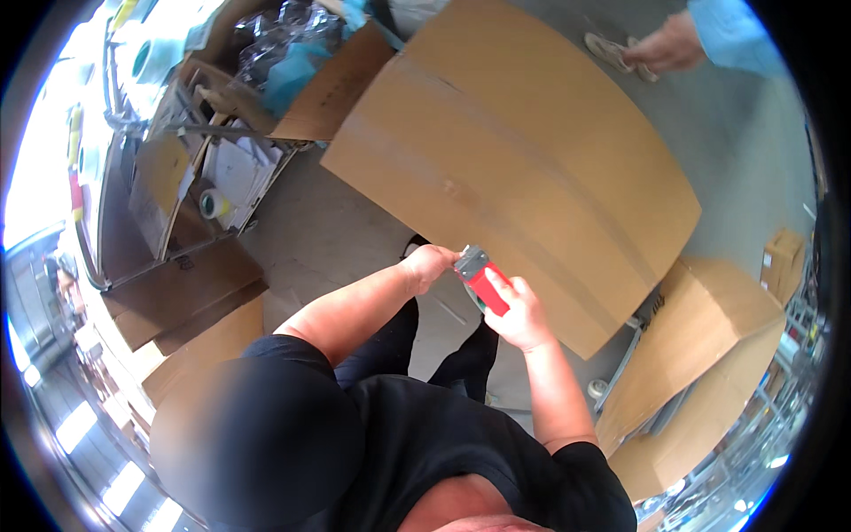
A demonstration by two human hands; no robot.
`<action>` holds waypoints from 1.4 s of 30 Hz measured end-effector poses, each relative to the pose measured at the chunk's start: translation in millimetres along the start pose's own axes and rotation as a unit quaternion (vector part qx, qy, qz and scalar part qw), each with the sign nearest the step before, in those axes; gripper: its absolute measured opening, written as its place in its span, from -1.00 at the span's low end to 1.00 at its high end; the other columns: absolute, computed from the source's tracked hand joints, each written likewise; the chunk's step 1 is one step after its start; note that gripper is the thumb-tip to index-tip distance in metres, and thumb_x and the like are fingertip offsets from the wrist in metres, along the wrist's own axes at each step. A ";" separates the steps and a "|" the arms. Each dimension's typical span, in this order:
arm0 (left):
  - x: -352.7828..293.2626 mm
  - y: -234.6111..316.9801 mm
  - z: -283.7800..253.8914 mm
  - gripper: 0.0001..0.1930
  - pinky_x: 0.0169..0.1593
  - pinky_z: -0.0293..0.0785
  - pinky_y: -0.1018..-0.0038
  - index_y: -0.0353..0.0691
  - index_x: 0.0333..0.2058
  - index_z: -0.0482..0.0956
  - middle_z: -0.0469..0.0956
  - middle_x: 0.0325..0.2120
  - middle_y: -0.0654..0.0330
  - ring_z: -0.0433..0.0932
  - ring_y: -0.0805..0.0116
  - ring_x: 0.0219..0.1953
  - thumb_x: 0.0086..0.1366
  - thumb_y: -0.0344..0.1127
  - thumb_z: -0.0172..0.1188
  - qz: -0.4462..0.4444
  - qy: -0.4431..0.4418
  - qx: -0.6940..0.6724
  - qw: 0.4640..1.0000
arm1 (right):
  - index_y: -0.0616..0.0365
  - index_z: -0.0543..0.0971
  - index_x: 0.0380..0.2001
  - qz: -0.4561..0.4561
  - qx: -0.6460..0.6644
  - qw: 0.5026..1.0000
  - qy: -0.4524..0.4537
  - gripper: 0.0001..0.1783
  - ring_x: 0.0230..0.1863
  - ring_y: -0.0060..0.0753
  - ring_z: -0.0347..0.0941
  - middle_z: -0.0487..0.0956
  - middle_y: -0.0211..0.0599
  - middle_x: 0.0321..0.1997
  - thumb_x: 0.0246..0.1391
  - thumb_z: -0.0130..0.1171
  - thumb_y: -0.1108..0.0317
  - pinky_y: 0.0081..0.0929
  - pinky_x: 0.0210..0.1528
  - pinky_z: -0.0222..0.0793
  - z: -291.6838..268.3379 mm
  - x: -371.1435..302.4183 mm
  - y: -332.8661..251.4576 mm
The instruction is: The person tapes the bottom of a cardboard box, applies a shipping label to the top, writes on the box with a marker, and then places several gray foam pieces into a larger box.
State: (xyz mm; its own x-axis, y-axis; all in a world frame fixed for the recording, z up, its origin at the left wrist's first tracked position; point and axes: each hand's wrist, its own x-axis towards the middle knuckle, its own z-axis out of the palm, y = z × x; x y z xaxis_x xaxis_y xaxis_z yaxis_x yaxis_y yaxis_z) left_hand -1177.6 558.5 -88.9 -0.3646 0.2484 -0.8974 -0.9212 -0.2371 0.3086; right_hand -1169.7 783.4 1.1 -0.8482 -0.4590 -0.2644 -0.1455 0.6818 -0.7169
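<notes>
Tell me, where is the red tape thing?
The red tape dispenser sits mid-picture in the head view, held between both hands, at the near edge of the big cardboard box.

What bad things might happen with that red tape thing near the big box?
The red tape dispenser sits between the left hand and right hand; its metal end lies close to the left fingers, so a nick seems possible. Another person's hand rests at the big cardboard box, which might get shifted.

We see bright daylight glaring white along the left rim, washing detail out. Fisheye distortion bends edges toward the dark round border; shadows stay soft, and the lower-left foreground blurs.
</notes>
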 end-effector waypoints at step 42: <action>74.0 29.6 -232.4 -0.28 0.38 -0.21 -0.11 -0.20 0.33 0.12 0.00 0.39 0.06 -0.06 0.09 0.43 0.35 0.16 -0.14 0.194 0.605 0.607 0.477 | -0.35 0.44 0.18 0.173 -0.348 0.902 -0.185 -0.23 -0.02 -0.06 0.45 0.45 -0.17 -0.04 -0.23 0.33 0.28 -0.16 -0.06 0.47 9.1 -123.4 73.3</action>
State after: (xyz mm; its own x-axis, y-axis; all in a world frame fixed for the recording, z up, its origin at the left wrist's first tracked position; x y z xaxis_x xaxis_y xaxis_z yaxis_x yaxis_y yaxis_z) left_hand -1200.2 351.7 -219.4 -0.8706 -0.4919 0.0031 -0.4844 0.8562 -0.1794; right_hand -1071.0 884.9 -24.6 -0.6948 -0.2203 -0.6847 -0.2982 0.9545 -0.0044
